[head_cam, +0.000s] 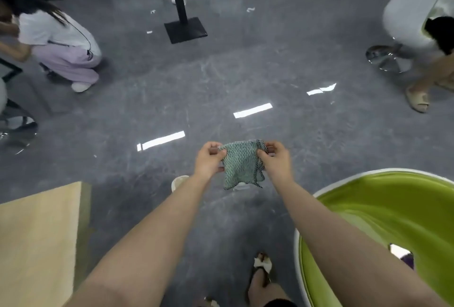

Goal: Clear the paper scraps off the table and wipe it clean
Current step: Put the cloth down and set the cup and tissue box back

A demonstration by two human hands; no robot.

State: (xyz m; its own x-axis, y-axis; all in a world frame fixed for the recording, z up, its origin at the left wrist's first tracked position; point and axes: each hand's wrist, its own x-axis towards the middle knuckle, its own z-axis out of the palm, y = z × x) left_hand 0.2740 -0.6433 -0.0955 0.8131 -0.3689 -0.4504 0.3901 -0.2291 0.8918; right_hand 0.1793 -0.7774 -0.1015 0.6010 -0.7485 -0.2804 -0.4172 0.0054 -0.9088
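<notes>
A small green patterned cloth [239, 163] with a dark trimmed edge hangs in the air over the grey floor, stretched between both hands at arm's length. My left hand [208, 159] pinches its upper left corner. My right hand [276, 159] pinches its upper right edge by the dark trim. The light wooden table [36, 238] shows only as a corner at the lower left, below and left of my arms. Small white paper scraps [249, 9] lie on the floor far ahead.
A green and white tub chair [383, 211] stands close at the lower right. A black table pedestal [185, 29] rises ahead. One person crouches at the left [61, 46], another bends by a white chair [407, 14] at the right. A white cup [178, 182] sits on the floor under my left wrist.
</notes>
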